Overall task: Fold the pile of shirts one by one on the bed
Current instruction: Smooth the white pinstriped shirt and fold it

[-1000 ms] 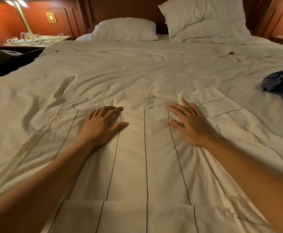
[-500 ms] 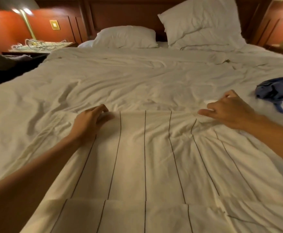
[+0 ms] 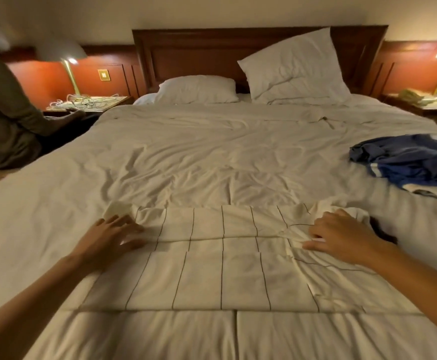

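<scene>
**Striped shirt lying across the foot of the bed**

The white striped shirt [image 3: 222,276] is lying spread on the near part of the bed [image 3: 186,157], with its far edge wrinkled. The left hand [image 3: 113,235] is resting on the shirt's left edge with the fingers stretched out; it is looking a little blurred. The right hand [image 3: 342,237] is gripping bunched cloth at the shirt's right side, fingers curled. A crumpled blue garment [image 3: 409,162] is lying well apart, near the bed's right edge.
</scene>
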